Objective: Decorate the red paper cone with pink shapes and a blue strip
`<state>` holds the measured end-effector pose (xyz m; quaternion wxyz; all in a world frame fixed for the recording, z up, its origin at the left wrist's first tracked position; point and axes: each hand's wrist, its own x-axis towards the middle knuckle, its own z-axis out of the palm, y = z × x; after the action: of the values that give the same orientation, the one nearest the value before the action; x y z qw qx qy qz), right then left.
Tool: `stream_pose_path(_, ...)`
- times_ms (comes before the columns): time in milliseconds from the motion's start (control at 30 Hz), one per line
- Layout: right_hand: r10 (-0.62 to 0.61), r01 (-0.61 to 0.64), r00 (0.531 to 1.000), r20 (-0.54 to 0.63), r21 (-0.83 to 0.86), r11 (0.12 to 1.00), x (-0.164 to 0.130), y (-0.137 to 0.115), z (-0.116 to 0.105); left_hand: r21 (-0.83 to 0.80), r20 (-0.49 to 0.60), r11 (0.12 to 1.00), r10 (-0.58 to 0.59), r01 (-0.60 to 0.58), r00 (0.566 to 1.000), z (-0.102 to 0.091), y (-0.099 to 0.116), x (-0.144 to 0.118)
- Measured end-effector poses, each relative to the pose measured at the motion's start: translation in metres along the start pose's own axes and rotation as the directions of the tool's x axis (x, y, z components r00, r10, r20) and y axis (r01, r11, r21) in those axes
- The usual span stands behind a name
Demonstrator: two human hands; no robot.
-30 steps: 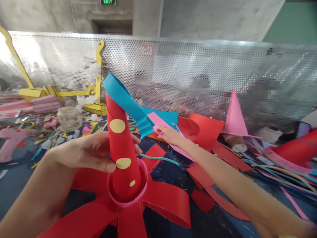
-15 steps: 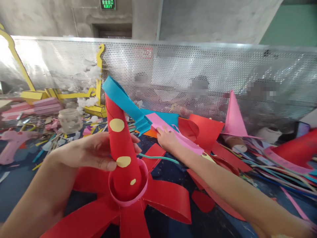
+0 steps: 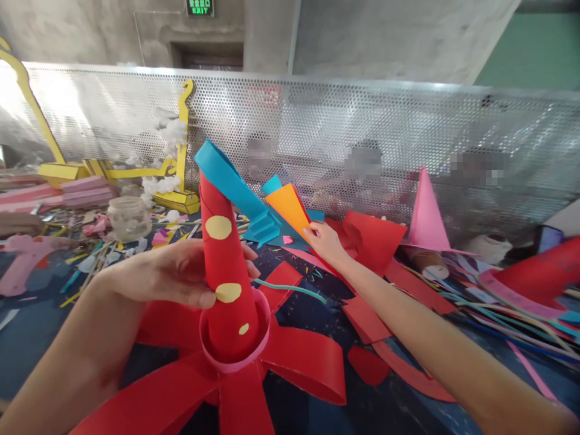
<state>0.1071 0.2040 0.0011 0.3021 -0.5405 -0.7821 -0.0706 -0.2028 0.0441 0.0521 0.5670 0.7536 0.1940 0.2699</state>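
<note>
My left hand (image 3: 181, 275) is wrapped round a red paper tube (image 3: 224, 260) with pale yellow spots. A folded blue paper strip (image 3: 226, 175) slants off the tube's top. The tube's lower end stands inside a pink paper ring (image 3: 238, 365), from which red paper loops (image 3: 308, 368) spread out like petals. Farther back, my right hand (image 3: 324, 241) pinches the lower edge of an orange paper sheet (image 3: 290, 208), tilted up off the table. Red and blue paper show behind that sheet; whether the fingers grip these too I cannot tell.
Red paper pieces (image 3: 376, 235) and a pink paper cone (image 3: 426, 214) lie to the right. At the left are a glass jar (image 3: 129, 219), a pink glue gun (image 3: 22, 260) and another person's hand (image 3: 20, 223). A perforated metal panel (image 3: 308, 133) runs behind the table.
My right hand, earlier on a pink sheet, now lifts the orange sheet. The pink and blue sheets have shifted. Another hand has appeared at the left edge. My left hand keeps hold of the tube.
</note>
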Motion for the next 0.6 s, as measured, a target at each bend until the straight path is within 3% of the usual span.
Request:
stream_pose_path(200,0.013,0.034,0.968,-0.252,0.18,0.983,0.001,0.0,-0.027,0.008,-0.005,1.0,0.026,-0.026,1.0,-0.001,-0.001,0.003)
stream_pose_path(400,0.116,0.06,0.868,-0.483,0.334,0.941,0.011,-0.013,-0.058,0.093,-0.027,0.994,0.053,-0.05,0.998,0.001,0.004,0.007)
stream_pose_path(600,0.234,0.114,0.768,-0.597,0.486,0.866,0.022,-0.026,-0.099,0.153,-0.016,0.984,0.094,-0.09,0.995,0.003,0.015,0.005)
